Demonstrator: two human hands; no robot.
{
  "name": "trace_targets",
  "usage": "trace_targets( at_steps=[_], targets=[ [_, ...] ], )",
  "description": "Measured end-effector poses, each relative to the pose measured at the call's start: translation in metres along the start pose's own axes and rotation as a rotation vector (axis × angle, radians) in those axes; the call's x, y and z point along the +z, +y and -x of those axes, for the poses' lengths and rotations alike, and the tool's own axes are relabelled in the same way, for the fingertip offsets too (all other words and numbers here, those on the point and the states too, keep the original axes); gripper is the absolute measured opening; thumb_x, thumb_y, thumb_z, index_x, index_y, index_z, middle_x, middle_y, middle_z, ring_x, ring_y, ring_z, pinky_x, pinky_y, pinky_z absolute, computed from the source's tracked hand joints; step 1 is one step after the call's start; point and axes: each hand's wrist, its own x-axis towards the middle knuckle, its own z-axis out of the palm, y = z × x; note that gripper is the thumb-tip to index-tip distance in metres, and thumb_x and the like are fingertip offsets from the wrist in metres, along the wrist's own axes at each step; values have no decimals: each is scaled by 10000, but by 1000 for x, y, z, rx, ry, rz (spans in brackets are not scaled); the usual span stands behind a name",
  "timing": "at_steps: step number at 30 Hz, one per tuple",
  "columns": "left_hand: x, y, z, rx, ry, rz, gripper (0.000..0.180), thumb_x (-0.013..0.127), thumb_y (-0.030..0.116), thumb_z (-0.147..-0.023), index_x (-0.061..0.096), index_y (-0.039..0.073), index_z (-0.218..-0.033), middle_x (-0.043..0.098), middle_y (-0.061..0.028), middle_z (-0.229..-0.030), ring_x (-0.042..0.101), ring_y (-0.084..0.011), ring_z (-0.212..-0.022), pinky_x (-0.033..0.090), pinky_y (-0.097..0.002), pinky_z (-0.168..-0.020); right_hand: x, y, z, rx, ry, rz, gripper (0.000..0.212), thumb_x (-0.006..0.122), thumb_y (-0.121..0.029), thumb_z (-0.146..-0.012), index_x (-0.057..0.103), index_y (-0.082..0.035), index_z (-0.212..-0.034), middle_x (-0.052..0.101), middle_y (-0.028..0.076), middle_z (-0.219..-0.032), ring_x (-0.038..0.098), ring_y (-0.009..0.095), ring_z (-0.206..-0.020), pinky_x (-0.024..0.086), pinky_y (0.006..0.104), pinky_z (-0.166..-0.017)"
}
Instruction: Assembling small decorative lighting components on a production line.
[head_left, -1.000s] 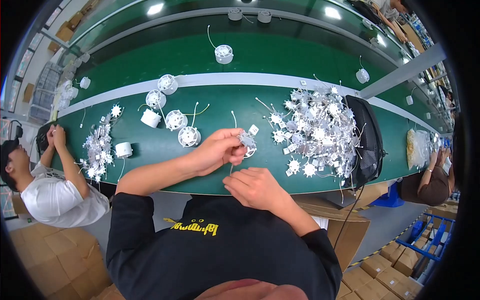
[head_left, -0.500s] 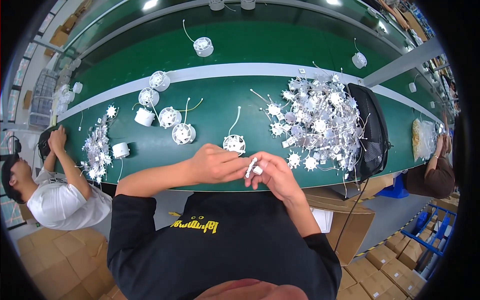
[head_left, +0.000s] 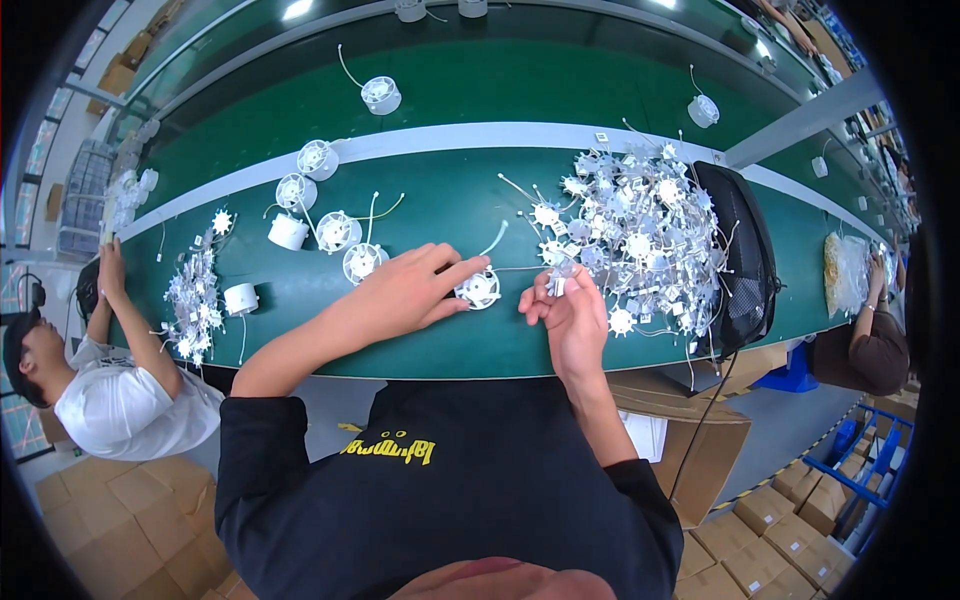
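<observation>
My left hand (head_left: 405,290) rests on the bench with thumb and forefinger around the left side of a round white spoked housing (head_left: 481,290). A pale wire stands up from that housing. To its right, my right hand (head_left: 572,325) pinches a small star-shaped white board (head_left: 561,280) between thumb and fingers. The board's thin lead (head_left: 520,268) stretches left to the top of the housing, near my left fingertip. Whether that fingertip also grips the lead cannot be made out. A large heap of similar star-shaped boards (head_left: 640,240) lies just beyond my right hand.
Several more round white housings (head_left: 338,232) stand on the green bench (head_left: 430,200) at left, near a smaller heap of boards (head_left: 195,290). A black mesh bag (head_left: 738,260) borders the big heap. Co-workers sit on both sides; housings stand on the far belt (head_left: 380,95).
My hands have parted: the left moved up onto the housing, and the right carried the star-shaped board right and away, its lead now stretched out. The housing has shifted slightly right.
</observation>
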Motion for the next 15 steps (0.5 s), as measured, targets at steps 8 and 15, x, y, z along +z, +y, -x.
trace_targets(
  at_steps=[8, 15],
  targets=[
    [5, 9, -4, 209, 452, -149, 490, 821, 255, -816, 640, 97, -1243, 550, -151, -1352, 517, -390, -1331, 466, -508, -1041, -6, 4, -3, 79, -119, -45, 207, 469, -196, -1073, 554, -8, -1070, 554, 86, -784, 606, 219, -674, 445, 279, -575],
    [-4, 40, -9, 266, 487, -183, 343, 812, 230, -811, 673, 96, -1094, 536, -155, -1413, 445, -396, -1412, 391, -578, -1092, -15, 2, 0, 133, -321, 99, 243, 499, -184, -1089, 581, 21, -1191, 622, 83, -793, 612, 170, -640, 491, 281, -582]
  ],
)
